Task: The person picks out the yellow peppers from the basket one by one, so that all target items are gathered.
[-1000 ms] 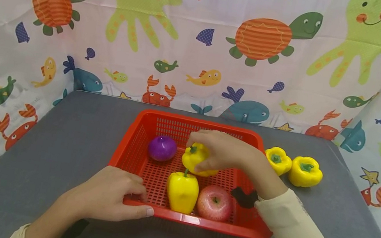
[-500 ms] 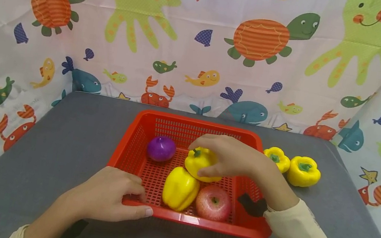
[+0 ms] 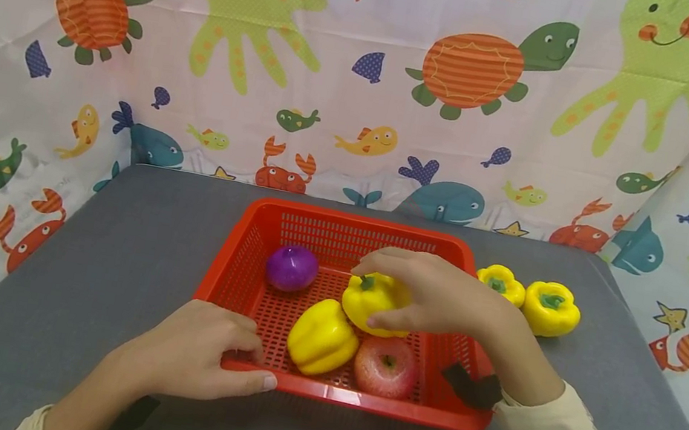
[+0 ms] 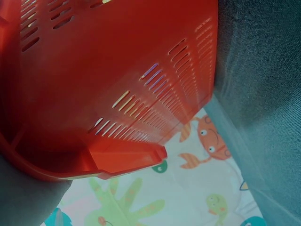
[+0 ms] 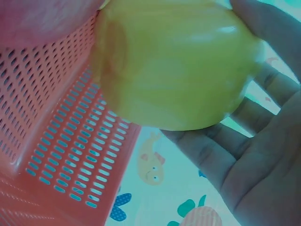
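Note:
My right hand (image 3: 436, 293) holds a yellow bell pepper (image 3: 369, 303) inside the red basket (image 3: 356, 398), fingers over its far side and thumb on the near side. In the right wrist view that pepper (image 5: 178, 66) fills the grasp. A second yellow bell pepper (image 3: 322, 339) leans on its side to the left of a red apple (image 3: 386, 367). At the back left of the basket lies a purple onion (image 3: 292, 268). My left hand (image 3: 204, 351) grips the basket's front left corner, fingers curled over the rim and thumb along the front edge.
Two more yellow bell peppers, one partly behind the right arm (image 3: 500, 285) and one beside it (image 3: 550, 309), stand on the grey tabletop (image 3: 157, 245) right of the basket. A curtain (image 3: 363, 98) printed with sea animals rises behind and on both sides.
My right hand has moved slightly right and nearer with its pepper. The pepper near the front has tipped from upright onto its side, leftward. My left hand stays at the corner.

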A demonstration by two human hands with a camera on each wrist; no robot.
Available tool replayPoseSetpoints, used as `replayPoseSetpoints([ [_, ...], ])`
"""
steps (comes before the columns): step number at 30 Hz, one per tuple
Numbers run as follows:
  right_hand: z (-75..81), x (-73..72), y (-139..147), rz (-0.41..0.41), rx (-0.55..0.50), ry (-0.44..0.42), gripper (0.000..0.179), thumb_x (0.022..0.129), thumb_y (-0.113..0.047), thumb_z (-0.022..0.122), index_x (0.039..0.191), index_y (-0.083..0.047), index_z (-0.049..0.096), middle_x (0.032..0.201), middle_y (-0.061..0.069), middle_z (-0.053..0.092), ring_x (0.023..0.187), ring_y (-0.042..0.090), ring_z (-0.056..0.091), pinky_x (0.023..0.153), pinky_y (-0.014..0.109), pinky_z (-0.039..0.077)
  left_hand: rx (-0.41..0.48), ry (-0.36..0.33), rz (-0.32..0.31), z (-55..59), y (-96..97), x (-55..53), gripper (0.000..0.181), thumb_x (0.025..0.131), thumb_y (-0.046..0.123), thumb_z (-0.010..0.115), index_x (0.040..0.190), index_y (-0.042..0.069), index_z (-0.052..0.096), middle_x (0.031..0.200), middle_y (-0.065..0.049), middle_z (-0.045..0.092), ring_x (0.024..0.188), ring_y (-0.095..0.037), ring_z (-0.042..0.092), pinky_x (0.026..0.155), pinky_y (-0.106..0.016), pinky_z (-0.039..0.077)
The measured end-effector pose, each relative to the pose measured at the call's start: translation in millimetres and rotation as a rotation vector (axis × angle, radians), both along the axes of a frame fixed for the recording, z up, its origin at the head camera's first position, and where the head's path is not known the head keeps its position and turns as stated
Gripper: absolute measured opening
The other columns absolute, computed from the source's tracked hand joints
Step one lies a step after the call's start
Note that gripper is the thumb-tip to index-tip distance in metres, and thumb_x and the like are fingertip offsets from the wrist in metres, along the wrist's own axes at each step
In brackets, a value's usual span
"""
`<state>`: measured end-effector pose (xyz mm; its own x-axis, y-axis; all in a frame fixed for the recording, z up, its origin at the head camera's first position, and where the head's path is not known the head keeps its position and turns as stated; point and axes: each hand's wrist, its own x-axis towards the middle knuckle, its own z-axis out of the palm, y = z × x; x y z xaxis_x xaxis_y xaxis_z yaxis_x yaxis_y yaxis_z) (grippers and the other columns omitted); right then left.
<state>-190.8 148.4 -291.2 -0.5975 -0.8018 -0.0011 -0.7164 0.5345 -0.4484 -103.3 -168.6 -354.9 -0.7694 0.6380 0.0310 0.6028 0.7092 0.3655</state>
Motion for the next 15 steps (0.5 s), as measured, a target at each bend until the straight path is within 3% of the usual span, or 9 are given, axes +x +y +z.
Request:
replayPoseSetpoints([
  [15,9.7,20.1,14,0.025,-0.099,0.038,0.052,0.084,-0.029,0.083,0.13,-0.021,0.061,0.132,-0.01,0.056,0.122,0.011,0.051,0.096,0.038,0.05,-0.004,0.017,-0.003,0.9,0.8,1.3,0.037,0.089,0.065,0.059,0.078,0.031,0.069,0.071,0.024,0.05,0.056,0.001,0.044,0.052,-0.022,0.039],
])
